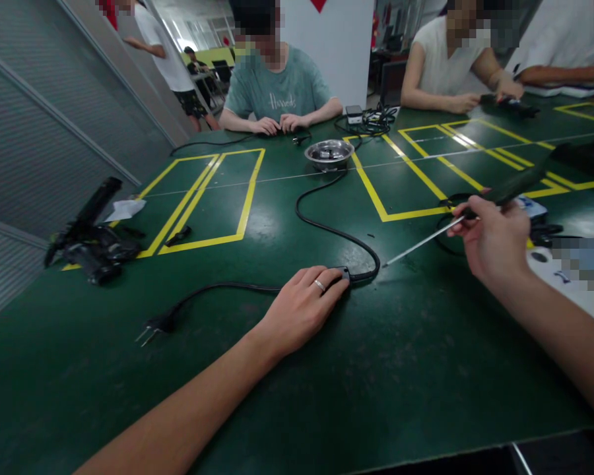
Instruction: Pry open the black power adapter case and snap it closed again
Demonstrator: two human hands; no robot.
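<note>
left hand (301, 303) grip wraps over box (345, 272), right hand (495, 237) grip closes round screwdriver (517, 187); best press box flat on surface (376, 396), bring screwdriver in square.

- Nine o'clock: a black device (99, 262) on the green tabletop (54, 376), white paper (127, 209) just beside it.
- Ten o'clock: yellow tape (249, 198) rectangles — a small black part (179, 235) lies at one corner.
- Twelve o'clock: a person in a green T-shirt (297, 78).
- One o'clock: tangled black cables (379, 121) — a small box (354, 113) beside them.
- Two o'clock: a person in white (557, 46).
</note>
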